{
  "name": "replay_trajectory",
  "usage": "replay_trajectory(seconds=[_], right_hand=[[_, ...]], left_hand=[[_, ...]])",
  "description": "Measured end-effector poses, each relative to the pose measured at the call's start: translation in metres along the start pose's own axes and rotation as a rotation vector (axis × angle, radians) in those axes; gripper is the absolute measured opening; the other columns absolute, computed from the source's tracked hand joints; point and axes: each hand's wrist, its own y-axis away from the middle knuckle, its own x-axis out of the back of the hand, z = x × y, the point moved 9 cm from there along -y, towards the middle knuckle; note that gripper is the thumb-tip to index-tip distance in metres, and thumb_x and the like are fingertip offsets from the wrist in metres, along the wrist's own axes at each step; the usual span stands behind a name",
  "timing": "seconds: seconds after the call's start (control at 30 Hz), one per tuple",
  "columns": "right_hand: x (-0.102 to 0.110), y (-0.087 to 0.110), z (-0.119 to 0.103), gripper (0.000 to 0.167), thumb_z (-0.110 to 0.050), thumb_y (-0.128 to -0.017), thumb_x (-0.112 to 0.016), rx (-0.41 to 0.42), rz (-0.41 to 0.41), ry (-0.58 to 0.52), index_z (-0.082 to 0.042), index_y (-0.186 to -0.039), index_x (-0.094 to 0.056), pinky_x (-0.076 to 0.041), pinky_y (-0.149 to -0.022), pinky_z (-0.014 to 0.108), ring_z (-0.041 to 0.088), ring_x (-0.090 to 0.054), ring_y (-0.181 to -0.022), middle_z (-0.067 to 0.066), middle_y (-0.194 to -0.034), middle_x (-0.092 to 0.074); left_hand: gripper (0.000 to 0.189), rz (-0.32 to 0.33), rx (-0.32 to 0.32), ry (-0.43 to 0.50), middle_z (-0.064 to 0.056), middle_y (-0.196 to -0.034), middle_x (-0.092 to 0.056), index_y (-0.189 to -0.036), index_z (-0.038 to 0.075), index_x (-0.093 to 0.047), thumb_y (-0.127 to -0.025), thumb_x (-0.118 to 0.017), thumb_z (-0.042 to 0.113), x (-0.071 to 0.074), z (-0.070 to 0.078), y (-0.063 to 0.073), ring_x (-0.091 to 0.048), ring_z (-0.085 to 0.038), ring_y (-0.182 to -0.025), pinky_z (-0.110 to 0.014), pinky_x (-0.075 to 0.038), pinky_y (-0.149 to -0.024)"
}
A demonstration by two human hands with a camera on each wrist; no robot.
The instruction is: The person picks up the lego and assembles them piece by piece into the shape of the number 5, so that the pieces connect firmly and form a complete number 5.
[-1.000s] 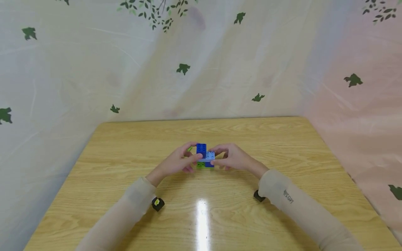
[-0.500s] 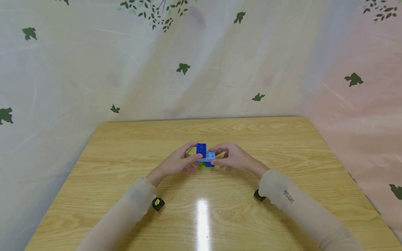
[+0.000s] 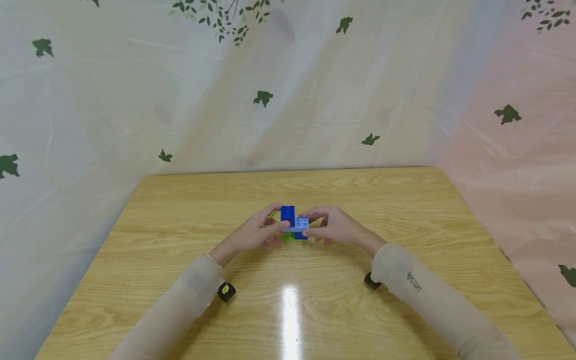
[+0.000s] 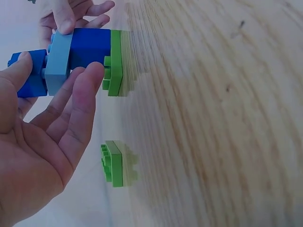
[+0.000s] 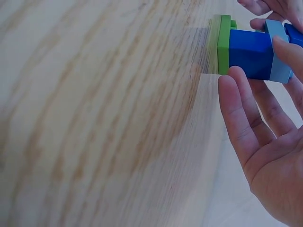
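A small stack of toy building bricks stands on the table between my hands. At its base lies a green plate (image 4: 115, 64), with a dark blue brick (image 5: 250, 53) on its right part. Above that sits a light blue brick (image 3: 302, 222), jutting out to the left. A second dark blue brick (image 3: 287, 215) tops its left end; studs show in a narrow gap between the two in the left wrist view. My left hand (image 3: 253, 233) holds the top brick between thumb and fingers. With thumb and index finger, my right hand (image 3: 339, 226) pinches the light blue brick's right end.
Another green plate (image 4: 112, 164) lies on the table beside my left hand, mostly hidden behind it in the head view. Wood-grain tabletop (image 3: 288, 270) surrounds the stack. A leaf-patterned cloth (image 3: 288, 120) hangs behind the table.
Both hands stay at the stack, almost still. My left fingers have shifted slightly, and a little more of the green base plate shows than half a second ago.
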Motion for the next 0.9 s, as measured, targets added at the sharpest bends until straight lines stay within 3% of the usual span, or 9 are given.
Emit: replay_trajectory(seconds=[0.57,0.9], right_hand=[[0.0017,0.0003,0.0032,0.045,-0.033,-0.09,-0.08,-0.032,0.014,0.012,-0.023,-0.132,-0.068,-0.06,-0.058,0.045,0.033,-0.068,-0.072,0.006,-0.116,-0.068],[0.0009,-0.0002,0.0038,0.046,-0.033,-0.09,-0.08,-0.028,0.012,0.006,-0.022,-0.132,-0.068,-0.06,-0.058,0.044,0.032,-0.068,-0.071,0.005,-0.116,-0.068]], left_hand=[[0.048,0.026,-0.087,-0.08,-0.019,-0.096,-0.067,-0.145,0.024,-0.041,-0.104,-0.057,0.043,-0.0027,0.0014,-0.0013,-0.066,-0.035,-0.078,-0.042,-0.057,-0.051],[0.043,0.024,-0.089,-0.067,-0.022,-0.094,-0.067,-0.144,0.023,-0.042,-0.105,-0.056,0.036,-0.0031,-0.0002,-0.0027,-0.064,-0.042,-0.076,-0.045,-0.056,-0.049]])
